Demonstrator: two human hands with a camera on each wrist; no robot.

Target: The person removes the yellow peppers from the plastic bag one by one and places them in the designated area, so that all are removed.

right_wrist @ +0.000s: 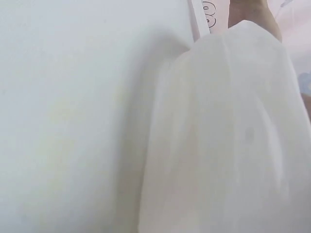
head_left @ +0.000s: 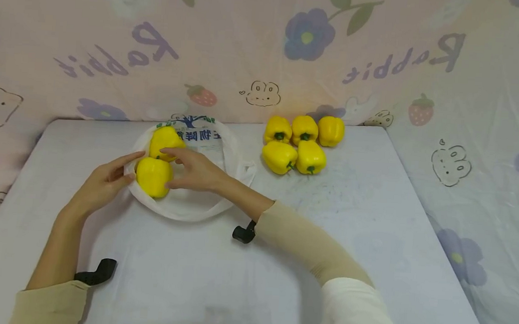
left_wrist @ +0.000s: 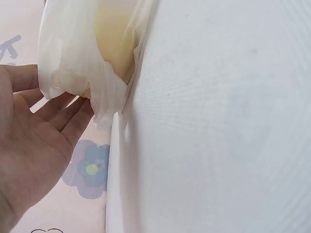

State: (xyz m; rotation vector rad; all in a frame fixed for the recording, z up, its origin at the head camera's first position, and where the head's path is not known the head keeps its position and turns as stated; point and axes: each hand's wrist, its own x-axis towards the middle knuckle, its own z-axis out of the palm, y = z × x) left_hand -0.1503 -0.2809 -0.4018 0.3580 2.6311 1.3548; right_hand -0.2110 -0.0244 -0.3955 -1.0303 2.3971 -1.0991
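Peppers [head_left: 279,157] glossy, smooth; bag [left_wrist: 68,53] thin translucent plastic, creased; backdrop [head_left: 232,39] matt cloth.

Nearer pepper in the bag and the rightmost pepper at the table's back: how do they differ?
The nearer bagged pepper lies inside the white bag; the rightmost pepper sits outside, on the table. The right hand is beside the bagged pepper; no hand is near the rightmost one. Both are yellow.

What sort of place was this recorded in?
Probably a makeshift indoor filming corner: printed cloth hangs behind and beside a plain white table, with yellow peppers grouped on it.
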